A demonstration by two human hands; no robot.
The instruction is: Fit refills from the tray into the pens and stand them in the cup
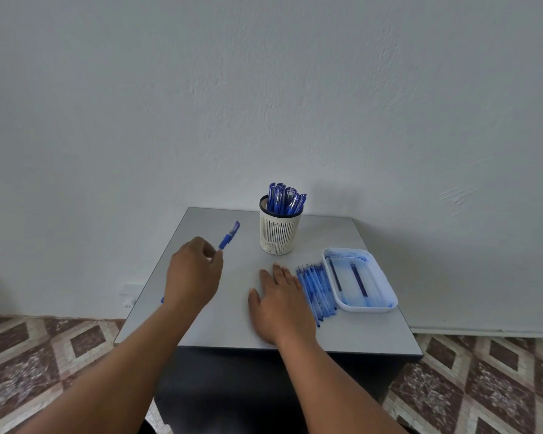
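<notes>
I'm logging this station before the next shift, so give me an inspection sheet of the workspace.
Surface: grey table, small, against a white wall.
Job's things: slotted cup full of capped blue pens; row of pen barrels beside white tray; two dark refills visible in it.
Clutter: nothing seen.
Grips: left hand pinches a capped pen; right hand flat on table.
Cables: nothing seen.
Surroundings: patterned tile floor, wall socket low at left.
</notes>
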